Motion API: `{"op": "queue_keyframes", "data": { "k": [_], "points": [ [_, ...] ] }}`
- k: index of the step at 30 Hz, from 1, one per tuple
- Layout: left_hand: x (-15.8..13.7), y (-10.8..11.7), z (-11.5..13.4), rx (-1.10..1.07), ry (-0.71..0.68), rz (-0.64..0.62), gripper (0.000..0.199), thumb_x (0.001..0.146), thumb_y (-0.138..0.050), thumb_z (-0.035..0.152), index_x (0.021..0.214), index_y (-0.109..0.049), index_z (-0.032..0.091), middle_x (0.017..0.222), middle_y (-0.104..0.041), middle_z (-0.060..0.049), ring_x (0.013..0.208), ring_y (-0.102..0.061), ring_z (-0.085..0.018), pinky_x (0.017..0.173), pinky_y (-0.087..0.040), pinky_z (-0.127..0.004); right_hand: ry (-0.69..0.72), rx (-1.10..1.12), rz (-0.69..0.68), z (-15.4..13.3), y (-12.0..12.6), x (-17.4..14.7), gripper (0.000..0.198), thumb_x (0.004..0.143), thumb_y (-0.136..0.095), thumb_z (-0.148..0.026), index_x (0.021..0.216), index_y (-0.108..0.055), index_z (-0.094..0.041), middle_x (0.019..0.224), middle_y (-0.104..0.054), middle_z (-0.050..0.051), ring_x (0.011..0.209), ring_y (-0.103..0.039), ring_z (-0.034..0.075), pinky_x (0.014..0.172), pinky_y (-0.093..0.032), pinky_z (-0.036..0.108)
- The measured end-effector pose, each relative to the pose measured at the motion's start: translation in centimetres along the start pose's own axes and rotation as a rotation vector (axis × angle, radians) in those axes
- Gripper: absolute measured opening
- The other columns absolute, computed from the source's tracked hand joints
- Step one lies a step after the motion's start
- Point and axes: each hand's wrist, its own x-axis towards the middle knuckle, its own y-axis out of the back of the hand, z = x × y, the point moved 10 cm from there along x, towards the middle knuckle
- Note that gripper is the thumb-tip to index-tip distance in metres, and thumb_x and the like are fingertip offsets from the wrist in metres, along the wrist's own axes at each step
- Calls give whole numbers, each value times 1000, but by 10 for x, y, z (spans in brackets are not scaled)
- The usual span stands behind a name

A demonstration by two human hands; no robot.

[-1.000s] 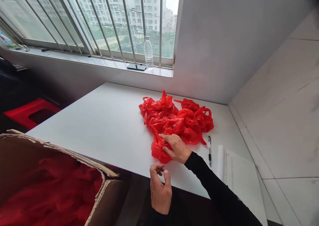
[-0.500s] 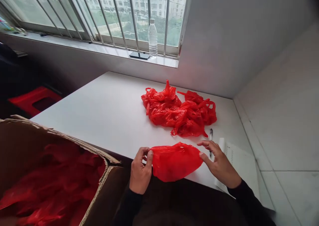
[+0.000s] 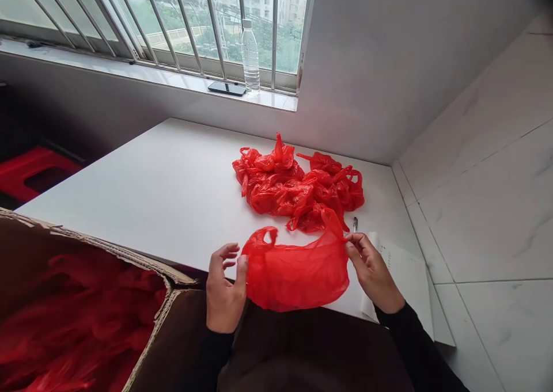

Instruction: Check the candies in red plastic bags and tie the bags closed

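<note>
Red plastic carrier bag (image 3: 298,271), low centre of frame at the table edge (image 3: 173,179), looks feather-light, limp and slippery; left hand (image 3: 222,291) and right hand (image 3: 372,271) pinch its upper corners by the handles.

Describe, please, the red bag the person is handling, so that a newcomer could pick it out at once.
Start at the white table under the barred window. At its near edge, a red plastic bag is held between the left hand and the right hand. Unlike the knotted, crumpled heap of red bags behind it, this one is spread open, its handle loops up.
</note>
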Motion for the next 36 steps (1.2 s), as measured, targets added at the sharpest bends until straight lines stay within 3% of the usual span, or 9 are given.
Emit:
{"op": "queue_keyframes", "data": {
  "k": [3,6,12,17,21,26,28,31,36],
  "points": [
    [2,-17,24,16,-108,-75,54,87,-69,35,136,-50,24,127,-62,-8,115,-59,-26,100,-48,-44,-3,64,2,-7,-3,-2,30,100,-46,-52,111,-53,-25,101,-61,4,91,-61,18,81,-54,30],
    [11,-24,48,17,-191,-92,25,87,-69,31,111,-67,25,105,-66,-4,105,-60,-24,95,-49,-39,-33,144,-14,-19,-2,-4,34,95,-59,-50,118,-56,-26,104,-62,4,95,-62,18,85,-54,30],
    [29,21,77,-5,-226,83,18,91,-63,27,107,-72,26,99,-58,-2,91,-58,-17,83,-48,-30,-23,202,104,-45,49,-11,23,94,-61,-47,105,-62,-27,98,-65,5,84,-63,20,73,-56,31],
    [19,5,67,-112,-29,-181,22,91,-60,30,110,-71,27,74,-60,2,67,-55,-14,63,-45,-26,-45,-59,-18,-48,41,-18,26,91,-63,-52,101,-60,-28,98,-64,4,93,-62,23,83,-55,39],
    [13,-14,69,-130,40,-292,23,87,-65,31,110,-64,27,86,-63,3,75,-58,-14,70,-48,-26,58,-139,116,-72,43,-25,48,89,-67,-50,131,-50,-32,120,-58,5,115,-57,25,101,-48,46],
    [22,-5,81,-135,47,-189,22,87,-69,42,94,-59,24,90,-63,3,79,-61,-14,75,-48,-26,323,-306,234,-125,40,-37,44,94,-63,-33,135,-49,-32,121,-58,5,115,-55,25,102,-45,48],
    [23,-1,83,-205,70,-167,19,91,-64,42,92,-62,24,87,-64,3,80,-62,-14,76,-49,-25,519,-357,262,-151,34,-44,42,94,-63,-22,133,-51,-28,127,-57,6,122,-52,25,105,-43,46],
    [21,0,77,-303,140,-156,21,91,-65,44,96,-64,24,90,-68,2,85,-65,-15,83,-50,-26,697,-444,77,-165,2,-42,33,95,-57,-11,125,-57,-23,125,-60,6,124,-51,24,113,-37,45],
    [16,16,60,-372,351,-119,35,81,-72,54,99,-64,26,88,-73,0,87,-70,-22,78,-56,-29,555,-636,-95,-113,-37,-23,16,92,-56,-10,98,-64,-22,87,-65,1,88,-63,20,114,-39,52]
  ]
}}
